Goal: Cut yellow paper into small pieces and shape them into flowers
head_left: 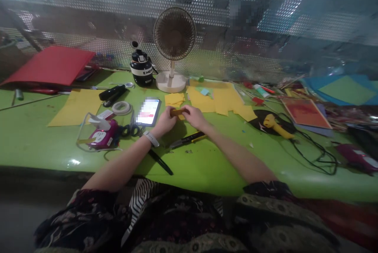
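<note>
L hand and R hand both pinch a small yel. paper piece btwn their fingers, over the middle of the desk. Close in — phone just L of the L hand, blk/yel. cutter partly hidden by the R arm, blk pen nearer the front edge, yel. scraps right behind. Further out — scissors + tape roll to L, fan at back, yel. glue gun to R.

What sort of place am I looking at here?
Likely a craft workspace: yellow paper is spread on the green table, along with a roll of white tape and what looks like a corded yellow glue gun.
</note>
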### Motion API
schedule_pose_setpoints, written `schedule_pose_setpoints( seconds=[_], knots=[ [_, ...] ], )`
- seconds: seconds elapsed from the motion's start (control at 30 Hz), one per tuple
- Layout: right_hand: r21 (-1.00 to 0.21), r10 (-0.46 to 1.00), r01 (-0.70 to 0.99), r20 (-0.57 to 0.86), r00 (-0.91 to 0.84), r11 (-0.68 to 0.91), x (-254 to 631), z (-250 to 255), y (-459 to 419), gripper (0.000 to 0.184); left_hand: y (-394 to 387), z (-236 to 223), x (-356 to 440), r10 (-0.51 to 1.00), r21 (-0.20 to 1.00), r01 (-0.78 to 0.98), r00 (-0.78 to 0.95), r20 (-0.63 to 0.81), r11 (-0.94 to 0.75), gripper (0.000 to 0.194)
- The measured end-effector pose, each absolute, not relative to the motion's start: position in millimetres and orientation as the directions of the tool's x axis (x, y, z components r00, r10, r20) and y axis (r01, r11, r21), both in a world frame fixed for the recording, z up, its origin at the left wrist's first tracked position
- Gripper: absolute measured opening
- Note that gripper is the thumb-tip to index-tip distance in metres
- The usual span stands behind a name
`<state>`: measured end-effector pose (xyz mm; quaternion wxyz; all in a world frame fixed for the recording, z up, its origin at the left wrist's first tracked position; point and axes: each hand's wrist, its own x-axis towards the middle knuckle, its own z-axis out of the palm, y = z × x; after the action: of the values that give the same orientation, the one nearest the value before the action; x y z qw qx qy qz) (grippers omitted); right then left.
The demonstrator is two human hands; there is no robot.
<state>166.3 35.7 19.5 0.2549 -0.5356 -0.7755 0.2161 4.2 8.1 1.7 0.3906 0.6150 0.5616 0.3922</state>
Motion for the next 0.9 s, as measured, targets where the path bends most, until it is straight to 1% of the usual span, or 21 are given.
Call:
schedule_pose_setpoints(
  seconds=[0.1, 0.23, 0.33, 0.4, 0.47, 0.5, 0.6, 0.7, 0.8, 0.9],
  knots=[
    [-0.601, 0.982, 0.777, 0.106, -0.154, 0.187, 182, 22, 64, 0.021, 8, 0, 3, 0.997, 0.953, 0.296, 0.06, 0.047, -0.063, 0.049],
    [-0.553, 0.997, 0.831, 0.068, -0.028, 0.061, 207, 29, 104, 0.023, 8, -6, 2, 0.993, 0.963, 0.255, 0.101, 0.058, -0.082, 0.054],
    [-0.501, 0.995, 0.866, 0.086, 0.052, -0.002, 224, 31, 115, 0.024, 10, -11, 0, 0.99, 0.962, 0.25, 0.109, 0.084, -0.109, 0.057],
    [-0.448, 0.986, 0.894, 0.143, 0.089, -0.015, 240, 32, 112, 0.028, 11, -14, -2, 0.99, 0.96, 0.255, 0.108, 0.093, -0.118, 0.059],
    [-0.366, 0.976, 0.931, 0.204, 0.08, 0.0, 261, 33, 105, 0.034, 12, -16, -3, 0.989, 0.958, 0.255, 0.11, 0.104, -0.129, 0.059],
    [-0.32, 0.977, 0.947, 0.207, 0.049, 0.021, 273, 35, 100, 0.037, 12, -16, -4, 0.987, 0.957, 0.256, 0.113, 0.111, -0.137, 0.059],
    [-0.254, 0.991, 0.962, 0.104, -0.078, 0.103, 310, 37, 86, 0.043, 12, -15, -2, 0.984, 0.953, 0.258, 0.125, 0.127, -0.156, 0.057],
    [-0.242, 0.988, 0.958, 0.032, -0.153, 0.156, 330, 34, 75, 0.045, 10, -11, 1, 0.983, 0.956, 0.251, 0.141, 0.116, -0.149, 0.055],
    [-0.239, 0.99, 0.96, 0.025, -0.142, 0.144, 331, 28, 69, 0.041, 7, -9, 1, 0.983, 0.957, 0.251, 0.145, 0.109, -0.143, 0.055],
    [-0.242, 0.995, 0.966, 0.072, -0.071, 0.086, 324, 23, 66, 0.027, 6, -10, -2, 0.982, 0.954, 0.259, 0.15, 0.112, -0.148, 0.055]
  ],
)
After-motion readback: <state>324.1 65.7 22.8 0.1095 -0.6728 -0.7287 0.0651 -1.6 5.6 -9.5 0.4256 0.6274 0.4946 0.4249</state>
